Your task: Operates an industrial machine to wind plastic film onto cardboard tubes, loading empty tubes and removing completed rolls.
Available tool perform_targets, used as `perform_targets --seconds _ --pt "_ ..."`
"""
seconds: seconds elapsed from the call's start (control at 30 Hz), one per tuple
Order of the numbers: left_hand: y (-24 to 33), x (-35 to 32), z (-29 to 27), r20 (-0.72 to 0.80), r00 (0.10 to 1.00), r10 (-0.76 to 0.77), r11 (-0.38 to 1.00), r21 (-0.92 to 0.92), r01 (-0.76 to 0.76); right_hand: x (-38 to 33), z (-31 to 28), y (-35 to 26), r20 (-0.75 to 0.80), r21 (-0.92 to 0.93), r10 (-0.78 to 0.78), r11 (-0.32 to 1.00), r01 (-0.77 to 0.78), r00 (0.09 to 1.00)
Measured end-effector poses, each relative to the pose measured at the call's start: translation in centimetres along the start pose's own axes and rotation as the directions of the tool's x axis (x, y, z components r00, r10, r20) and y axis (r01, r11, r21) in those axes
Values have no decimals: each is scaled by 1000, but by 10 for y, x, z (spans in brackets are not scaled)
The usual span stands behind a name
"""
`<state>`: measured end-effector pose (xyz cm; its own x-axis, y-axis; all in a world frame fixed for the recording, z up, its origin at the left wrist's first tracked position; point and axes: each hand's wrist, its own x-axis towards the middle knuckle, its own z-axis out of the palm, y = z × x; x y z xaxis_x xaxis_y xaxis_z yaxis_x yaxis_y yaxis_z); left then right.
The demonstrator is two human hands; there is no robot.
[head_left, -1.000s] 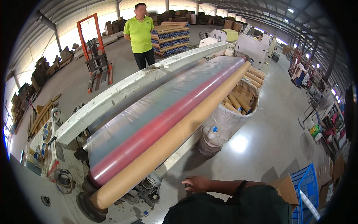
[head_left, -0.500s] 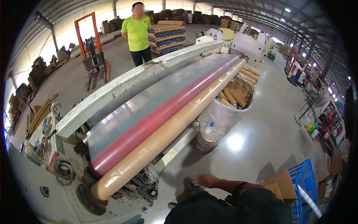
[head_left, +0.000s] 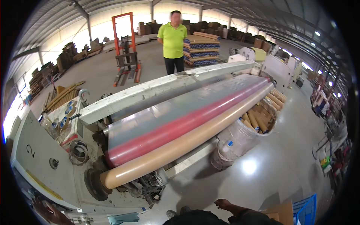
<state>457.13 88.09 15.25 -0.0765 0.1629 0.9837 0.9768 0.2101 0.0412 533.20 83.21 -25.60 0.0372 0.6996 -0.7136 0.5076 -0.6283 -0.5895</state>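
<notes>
My left hand (head_left: 50,213) spreads its fingers near the pale panel (head_left: 43,163)'s bottom edge; my right hand (head_left: 224,203) hangs, fingers loosely parted.

Left hand (head_left: 49,213) newly in view at lower left, near pale panel (head_left: 43,165).

Bare floor (head_left: 219,185) gives the right hand (head_left: 224,204) room to pass toward the wrapped bin (head_left: 242,141), whose bulk then blocks the way. A carton (head_left: 287,212) (beside a blue basket (head_left: 306,210)) limits its right. The brown roll (head_left: 187,140) bars the near side of the red roll (head_left: 180,129). A pale panel (head_left: 47,150) seems to hem in the left hand (head_left: 50,213), though the rim is dim.
</notes>
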Motion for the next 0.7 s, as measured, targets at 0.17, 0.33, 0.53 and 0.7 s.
perform_targets --seconds 0.17,0.33,0.53,0.7 --pt "30 8 -4 -17 953 -304 935 -198 295 28 3 -33 38 231 66 970 -73 997" --pt "18 4 -10 -5 958 -285 927 -255 275 28 10 -29 116 331 69 938 -104 991" --pt "60 14 4 -45 950 -309 880 -393 268 -13 24 4 22 440 178 882 -169 984" --pt "52 15 -8 -13 973 -232 897 -389 209 -46 70 23 -38 512 268 832 -212 963"
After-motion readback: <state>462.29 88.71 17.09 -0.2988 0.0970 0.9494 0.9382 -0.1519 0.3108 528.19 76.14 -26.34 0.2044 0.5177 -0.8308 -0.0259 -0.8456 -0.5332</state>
